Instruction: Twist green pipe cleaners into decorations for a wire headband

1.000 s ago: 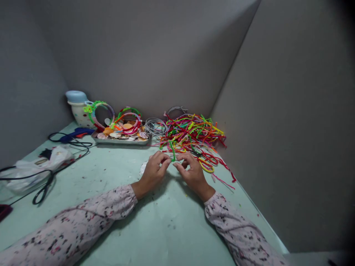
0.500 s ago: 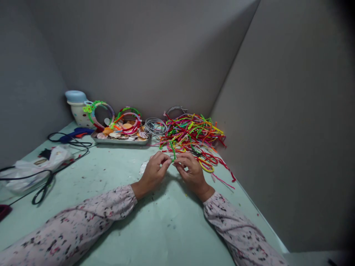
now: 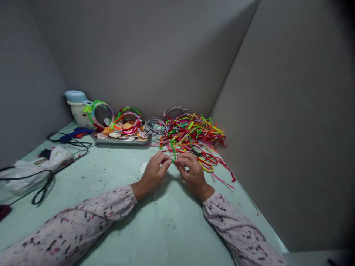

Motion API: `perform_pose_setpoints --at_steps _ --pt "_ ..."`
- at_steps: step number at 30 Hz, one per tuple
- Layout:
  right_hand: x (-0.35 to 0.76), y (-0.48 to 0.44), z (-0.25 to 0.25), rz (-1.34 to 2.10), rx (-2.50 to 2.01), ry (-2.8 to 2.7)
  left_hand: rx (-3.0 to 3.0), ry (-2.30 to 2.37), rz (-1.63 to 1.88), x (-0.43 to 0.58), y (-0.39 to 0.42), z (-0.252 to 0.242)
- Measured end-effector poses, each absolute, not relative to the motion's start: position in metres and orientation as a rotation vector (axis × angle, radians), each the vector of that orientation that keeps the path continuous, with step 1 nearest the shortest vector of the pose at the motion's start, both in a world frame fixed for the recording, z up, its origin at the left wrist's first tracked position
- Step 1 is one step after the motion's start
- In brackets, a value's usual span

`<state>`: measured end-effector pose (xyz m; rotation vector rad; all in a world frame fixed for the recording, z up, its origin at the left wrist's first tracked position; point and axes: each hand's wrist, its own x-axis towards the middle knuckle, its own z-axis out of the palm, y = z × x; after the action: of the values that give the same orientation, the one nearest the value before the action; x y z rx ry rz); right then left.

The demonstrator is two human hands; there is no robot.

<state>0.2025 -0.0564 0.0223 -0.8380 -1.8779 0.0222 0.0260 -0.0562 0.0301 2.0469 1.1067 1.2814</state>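
Note:
Between my two hands is a green pipe cleaner [image 3: 173, 151], one length of it sticking up away from my fingers. My left hand [image 3: 155, 168] pinches it from the left with thumb and index finger. From the other side my right hand [image 3: 191, 171] pinches it too, its fingertips almost touching the left ones. The part of the pipe cleaner inside the fingers is mostly hidden. Just beyond the hands spreads a heap of colourful pipe cleaners [image 3: 194, 129]. A small whitish patch [image 3: 143, 167] lies beside my left hand.
A metal tray [image 3: 122, 142] of shells carries colourful wrapped rings [image 3: 130, 123]. Coiled wire [image 3: 155, 126] sits right of it. At the left are a lidded cup [image 3: 79, 111], a blue-handled tool [image 3: 74, 135], black cord [image 3: 51, 181] and a plastic bag [image 3: 30, 173]. Grey walls enclose the table.
Both hands stay in nearly the same place. The green pipe cleaner at the fingertips has shifted very slightly.

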Motion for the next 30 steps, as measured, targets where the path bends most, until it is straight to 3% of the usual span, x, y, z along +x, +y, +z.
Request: perform_pose_setpoints --at_steps 30 --pt "0.2017 -0.0570 0.0244 0.019 -0.850 -1.861 2.044 1.104 1.283 0.0257 -0.0575 0.0315"
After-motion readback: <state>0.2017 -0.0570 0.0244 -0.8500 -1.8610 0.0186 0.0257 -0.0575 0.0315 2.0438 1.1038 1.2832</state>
